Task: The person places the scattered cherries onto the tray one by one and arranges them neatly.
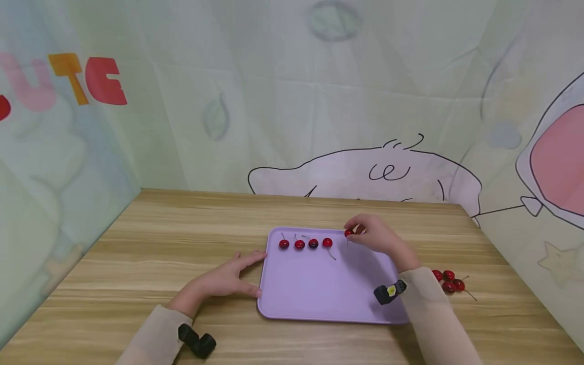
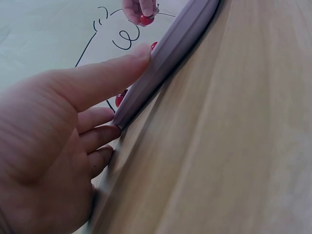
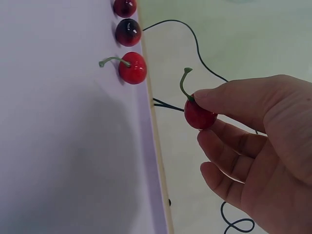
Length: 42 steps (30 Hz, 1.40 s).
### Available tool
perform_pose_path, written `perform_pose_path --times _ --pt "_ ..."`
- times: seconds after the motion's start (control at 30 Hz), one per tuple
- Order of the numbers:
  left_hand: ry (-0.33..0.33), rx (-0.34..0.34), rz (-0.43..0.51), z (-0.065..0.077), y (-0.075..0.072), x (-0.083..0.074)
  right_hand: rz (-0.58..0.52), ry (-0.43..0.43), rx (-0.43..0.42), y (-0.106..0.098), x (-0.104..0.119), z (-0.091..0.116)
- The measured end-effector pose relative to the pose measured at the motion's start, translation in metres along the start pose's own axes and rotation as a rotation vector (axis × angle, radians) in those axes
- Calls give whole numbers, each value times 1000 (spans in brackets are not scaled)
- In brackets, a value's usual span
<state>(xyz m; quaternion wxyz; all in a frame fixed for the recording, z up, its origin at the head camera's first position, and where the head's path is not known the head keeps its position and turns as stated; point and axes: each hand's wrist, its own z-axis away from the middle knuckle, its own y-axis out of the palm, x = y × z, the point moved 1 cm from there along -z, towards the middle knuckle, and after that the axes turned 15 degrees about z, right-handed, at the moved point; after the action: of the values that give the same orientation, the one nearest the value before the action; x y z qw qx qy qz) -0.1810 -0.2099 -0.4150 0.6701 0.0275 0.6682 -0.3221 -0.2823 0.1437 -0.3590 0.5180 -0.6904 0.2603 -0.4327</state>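
right grip [image 1: 375, 235] pinches a cherry [image 3: 199, 116] near the far edge of the purple tray [image 1: 315, 289]; left grip [image 1: 225, 277], fingers spread, touches the tray's left side. it looks light, firm, probably slippery (that shine), so best held round its middle, not by the stem [image 3: 182, 85].

Cartoon-printed cloth [image 1: 255, 91] walling a wood-grain table [image 1: 191, 228] makes this a curtained booth.

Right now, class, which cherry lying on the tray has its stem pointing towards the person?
The rightmost cherry in the row, nearest the right hand: its stem points towards the near side; the other three cherries point theirs away or sideways.
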Motion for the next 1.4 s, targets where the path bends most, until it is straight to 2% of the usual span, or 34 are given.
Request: perform_pose_path --times 0.63,1.1,1.4 --pt "-41 -4 11 0 1 -2 0 52 67 21 -1 -9" --pt "-12 -1 9 -2 1 2 -18 75 93 30 -4 -11" --pt "-22 -1 9 -3 1 3 -12 53 97 32 -5 -11"
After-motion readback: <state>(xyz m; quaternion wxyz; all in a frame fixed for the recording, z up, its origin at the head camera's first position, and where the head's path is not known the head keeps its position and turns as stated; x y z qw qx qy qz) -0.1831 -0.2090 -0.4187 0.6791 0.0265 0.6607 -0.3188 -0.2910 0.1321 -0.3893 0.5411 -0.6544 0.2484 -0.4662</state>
